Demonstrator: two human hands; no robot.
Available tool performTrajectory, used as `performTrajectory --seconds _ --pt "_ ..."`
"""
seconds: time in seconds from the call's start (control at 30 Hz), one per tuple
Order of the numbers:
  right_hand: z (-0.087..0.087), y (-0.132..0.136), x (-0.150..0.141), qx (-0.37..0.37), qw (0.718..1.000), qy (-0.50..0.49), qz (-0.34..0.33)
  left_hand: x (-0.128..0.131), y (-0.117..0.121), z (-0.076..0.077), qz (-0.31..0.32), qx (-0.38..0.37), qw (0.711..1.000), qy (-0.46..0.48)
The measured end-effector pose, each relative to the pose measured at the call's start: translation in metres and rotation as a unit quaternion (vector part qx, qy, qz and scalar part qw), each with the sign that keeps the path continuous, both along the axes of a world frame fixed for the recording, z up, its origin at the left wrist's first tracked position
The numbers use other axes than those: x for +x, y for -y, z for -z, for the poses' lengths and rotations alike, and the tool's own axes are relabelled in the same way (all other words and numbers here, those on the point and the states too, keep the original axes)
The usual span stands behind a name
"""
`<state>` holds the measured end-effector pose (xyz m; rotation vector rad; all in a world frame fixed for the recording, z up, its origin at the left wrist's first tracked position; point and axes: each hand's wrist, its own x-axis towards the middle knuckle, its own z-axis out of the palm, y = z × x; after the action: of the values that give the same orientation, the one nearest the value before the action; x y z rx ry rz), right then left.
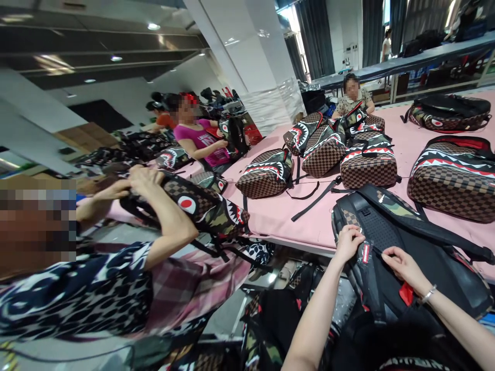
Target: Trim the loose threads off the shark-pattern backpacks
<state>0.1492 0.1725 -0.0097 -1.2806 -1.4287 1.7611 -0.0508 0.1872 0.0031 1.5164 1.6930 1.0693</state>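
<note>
A black backpack (429, 257) with camouflage and brown checkered parts lies with its padded back and straps up, at the table's near edge in front of me. My left hand (348, 243) is closed in a pinch over its left side. A small red and white label (365, 253) in clear plastic hangs right beside those fingertips; what they grip is hidden. To the right, my right hand (405, 269) pinches the end of a thin black strap above the back panel. A bracelet circles that wrist, and a red piece (406, 294) shows below the palm.
Several shark-mouth backpacks (323, 152) stand on the pink table (270, 219). At my left, a co-worker (77, 288) handles another backpack (209, 208). Other people work farther along. More bags (270, 319) lie below the table edge. A wrapped pillar (266, 98) rises behind.
</note>
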Motion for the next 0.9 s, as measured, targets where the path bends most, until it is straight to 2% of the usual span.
performTrajectory --seconds 0.17,0.4,0.53,0.7,0.9 --pt "-0.003 0.002 0.002 -0.048 0.998 -0.015 0.030 -0.004 0.001 -0.001 0.008 0.002 1.000 0.019" --pt "-0.015 0.004 0.002 -0.038 0.999 0.002 0.025 0.003 0.002 -0.002 -0.013 -0.013 1.000 0.008" --pt "-0.014 0.006 0.003 -0.023 0.999 0.013 0.027 0.005 0.002 -0.002 -0.018 -0.021 0.999 0.016" --pt "-0.009 0.006 0.003 0.065 0.996 0.055 0.019 0.003 0.001 -0.001 -0.009 -0.025 0.999 0.040" --pt "-0.012 0.001 -0.004 0.187 0.971 0.150 0.008 0.004 0.002 -0.003 -0.006 -0.026 0.997 0.066"
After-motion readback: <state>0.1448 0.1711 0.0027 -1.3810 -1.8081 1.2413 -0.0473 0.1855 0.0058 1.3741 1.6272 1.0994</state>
